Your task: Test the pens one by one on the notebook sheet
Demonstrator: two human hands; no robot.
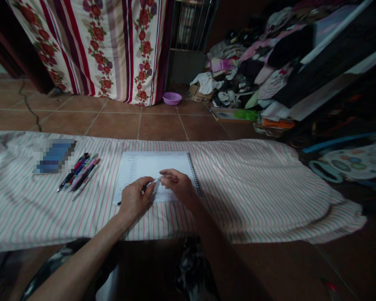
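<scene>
Ok, L hand (135,196) holds pen (157,180) (over ntbk (158,162)).

The cloth (253,188) is off-white, striped in pink and grey-green. On it, the notebook (156,161) has white pages and a dark spiral binding; the held pen (157,180) shows pale and black parts. The bundled pens (82,173) mix black, blue, red, pink and silvery white. The curtain (115,50) pairs red roses on cream with maroon and mauve stripes. The bowl (172,98) is purple, the floor tiles (161,125) reddish brown with paler joints.
</scene>
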